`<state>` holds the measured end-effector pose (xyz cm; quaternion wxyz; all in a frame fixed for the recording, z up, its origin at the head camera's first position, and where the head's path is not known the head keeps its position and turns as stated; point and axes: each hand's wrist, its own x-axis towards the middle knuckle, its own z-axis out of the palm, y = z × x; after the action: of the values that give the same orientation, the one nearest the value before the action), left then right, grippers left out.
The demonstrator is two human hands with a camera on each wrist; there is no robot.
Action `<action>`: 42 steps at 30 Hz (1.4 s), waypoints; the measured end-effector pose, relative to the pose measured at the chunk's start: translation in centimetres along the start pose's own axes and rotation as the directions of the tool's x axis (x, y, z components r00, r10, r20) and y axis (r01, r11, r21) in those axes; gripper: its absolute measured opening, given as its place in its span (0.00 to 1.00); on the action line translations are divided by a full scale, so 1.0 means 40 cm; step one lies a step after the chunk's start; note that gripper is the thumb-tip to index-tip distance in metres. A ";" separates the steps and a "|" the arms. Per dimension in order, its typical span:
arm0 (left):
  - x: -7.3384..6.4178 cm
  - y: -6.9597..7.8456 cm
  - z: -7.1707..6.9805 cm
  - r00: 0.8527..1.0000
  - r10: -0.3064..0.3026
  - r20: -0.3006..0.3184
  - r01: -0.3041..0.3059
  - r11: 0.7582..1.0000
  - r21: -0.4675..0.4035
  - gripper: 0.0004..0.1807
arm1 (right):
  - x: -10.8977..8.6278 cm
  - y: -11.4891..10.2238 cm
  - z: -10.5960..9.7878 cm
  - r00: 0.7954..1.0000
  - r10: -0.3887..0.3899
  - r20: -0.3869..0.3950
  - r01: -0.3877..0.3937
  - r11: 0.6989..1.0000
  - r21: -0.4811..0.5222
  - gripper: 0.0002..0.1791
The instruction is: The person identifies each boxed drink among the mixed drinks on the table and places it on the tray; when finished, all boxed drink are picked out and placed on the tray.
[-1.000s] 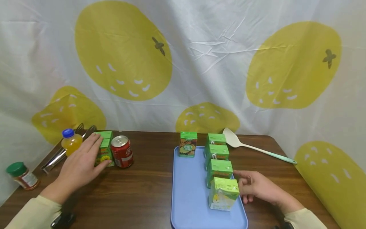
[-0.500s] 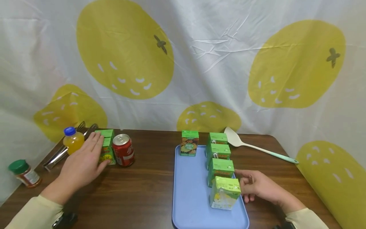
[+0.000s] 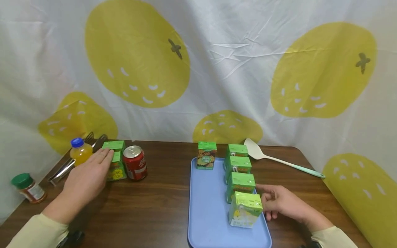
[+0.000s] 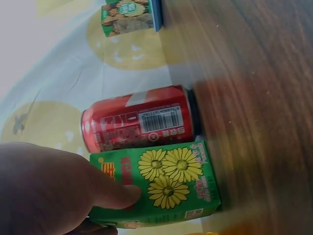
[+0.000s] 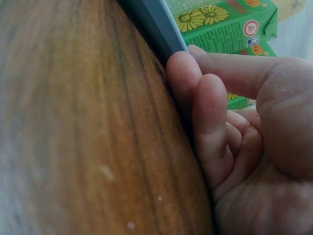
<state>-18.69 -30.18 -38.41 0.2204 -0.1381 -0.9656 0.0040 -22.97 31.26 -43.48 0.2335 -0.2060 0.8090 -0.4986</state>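
In the head view my left hand [image 3: 88, 177] is at a green juice box [image 3: 117, 168] with yellow flowers. The left wrist view shows the thumb [image 4: 117, 195] across its flowered face and a fingertip round its lower side, so the hand grips it. A second green juice box [image 3: 114, 145] stands just behind. My right hand [image 3: 283, 203] pinches the right rim of the blue tray [image 3: 204, 206] between thumb and fingers. Along that side stand several green juice boxes [image 3: 241, 182] in a row, with a paler pear-printed one [image 3: 245, 210] in front. A brown-fronted box [image 3: 206, 156] is at the tray's back left corner.
A red soda can [image 3: 135, 163] stands right beside the gripped juice box. To its left are an orange juice bottle [image 3: 81, 153], metal tongs [image 3: 62, 172] and a green-capped spice jar [image 3: 29, 188]. A white spatula [image 3: 279, 160] lies behind the tray, and a patterned cloth [image 3: 223, 69] hangs behind the table.
My left hand has drawn slightly down and towards me, with more of the rear juice box showing. The right hand stays at the tray's rim; the whole head view has shifted slightly.
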 end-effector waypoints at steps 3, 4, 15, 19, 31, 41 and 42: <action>-0.002 -0.004 -0.004 1.000 -0.007 -0.030 0.007 1.000 -0.025 0.30 | 0.002 -0.001 0.000 1.000 -0.001 0.000 0.001 1.000 0.000 0.46; -0.002 -0.007 -0.005 0.999 -0.007 -0.041 0.005 0.999 -0.041 0.30 | 0.003 -0.001 0.000 1.000 -0.002 0.000 0.002 1.000 0.000 0.46; 0.015 -0.047 -0.008 0.995 0.042 -0.090 -0.062 0.970 -0.233 0.34 | -0.004 0.001 -0.003 1.000 -0.002 0.005 0.002 1.000 -0.002 0.46; 0.020 -0.048 -0.015 1.000 -0.002 -0.031 -0.007 0.963 -0.268 0.32 | -0.005 0.001 -0.003 1.000 -0.005 0.006 0.005 1.000 0.004 0.47; 0.016 -0.073 -0.020 0.980 -0.137 0.142 0.179 0.922 -0.344 0.33 | 0.002 -0.007 0.000 1.000 -0.007 0.012 0.007 1.000 0.026 0.47; 0.018 -0.091 -0.015 0.961 -0.178 0.211 0.250 0.885 -0.392 0.33 | 0.000 0.001 -0.002 1.000 -0.016 0.013 0.015 0.999 0.031 0.46; 0.019 -0.092 -0.015 0.960 -0.178 0.214 0.252 0.883 -0.395 0.33 | 0.000 0.001 -0.002 1.000 -0.017 0.012 0.017 0.999 0.035 0.45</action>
<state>-20.05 -33.55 -37.29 0.1006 -0.0730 -0.9685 -0.2158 -23.00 31.34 -43.51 0.2378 -0.2120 0.7968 -0.5134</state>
